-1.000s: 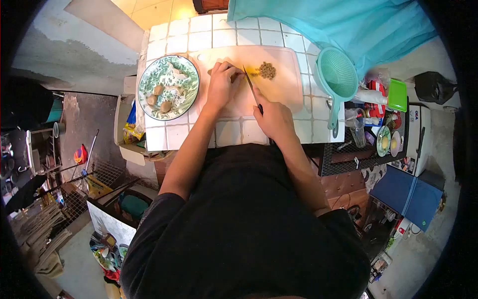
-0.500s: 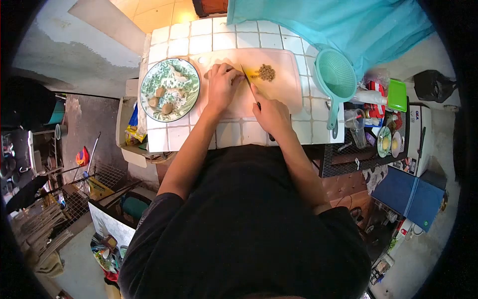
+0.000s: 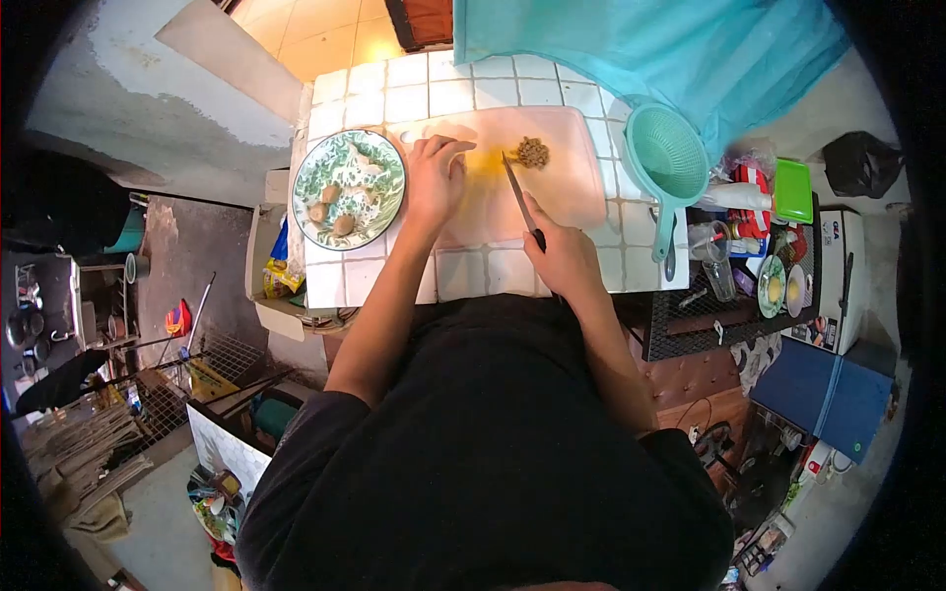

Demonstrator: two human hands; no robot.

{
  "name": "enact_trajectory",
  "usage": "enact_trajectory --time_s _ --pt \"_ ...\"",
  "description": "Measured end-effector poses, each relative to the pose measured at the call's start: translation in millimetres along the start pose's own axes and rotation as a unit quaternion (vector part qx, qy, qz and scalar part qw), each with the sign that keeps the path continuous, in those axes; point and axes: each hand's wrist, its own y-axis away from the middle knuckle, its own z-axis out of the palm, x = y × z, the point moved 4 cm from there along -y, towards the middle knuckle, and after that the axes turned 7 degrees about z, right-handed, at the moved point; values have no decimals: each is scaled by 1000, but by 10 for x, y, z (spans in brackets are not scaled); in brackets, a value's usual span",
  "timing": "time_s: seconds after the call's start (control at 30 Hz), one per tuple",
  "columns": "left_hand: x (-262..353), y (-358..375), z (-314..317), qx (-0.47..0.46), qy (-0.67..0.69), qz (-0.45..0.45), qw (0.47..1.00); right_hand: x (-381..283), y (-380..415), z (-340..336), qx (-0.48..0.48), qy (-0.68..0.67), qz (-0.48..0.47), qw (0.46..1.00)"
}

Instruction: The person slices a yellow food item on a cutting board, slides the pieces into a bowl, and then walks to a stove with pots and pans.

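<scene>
My right hand (image 3: 564, 258) is wrapped round the handle of a knife (image 3: 518, 195), whose tip points at a small heap of chopped brown pieces (image 3: 533, 152) on the pink cutting board (image 3: 572, 197). Yellow stain marks the board left of the heap. Over the board's left part rests my left hand (image 3: 437, 179), fingers bent; whether something small lies under them is hidden. Left of it stands a green-and-white patterned plate (image 3: 313, 175) holding several brown round pieces (image 3: 344, 225) and some pale pieces.
A green strainer (image 3: 666, 153) lies on the right of the white tiled table (image 3: 463, 274). A turquoise cloth (image 3: 631, 49) hangs at the back right. Beyond the right edge, a black rack (image 3: 690, 330) holds cups and dishes; a cardboard box (image 3: 281, 313) is at the left.
The knife and my right hand have moved right, away from my left hand, and the gap between them has widened. The whole view has shifted slightly.
</scene>
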Motion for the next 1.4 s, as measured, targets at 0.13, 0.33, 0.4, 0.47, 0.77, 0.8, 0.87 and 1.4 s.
enact_trajectory --time_s 0.13,0.33,0.4,0.47,0.77,0.8,0.87,1.4 --pt "-119 -4 -184 -40 -58 -20 997 54 -107 174 -11 -9 -31 999" --pt "-129 15 -117 -116 -80 19 990 104 -268 179 -8 -3 -27 1000" --pt "-150 6 -106 -128 -66 12 990 133 -281 167 -7 4 -21 1000" --pt "-155 -14 -100 -141 -51 6 989 192 -246 145 -3 -32 -7 999" --pt "-424 -26 1 -188 103 -88 973 306 -55 131 -38 -59 11 998" --pt "-417 -25 -14 -193 141 -104 965 319 -53 163 -34 -64 14 997" --pt "-394 -63 -34 -201 179 -114 956 326 -60 182 19 -80 -40 996" --pt "20 -219 197 -105 131 -41 985 150 -273 60 0 -3 8 1000"
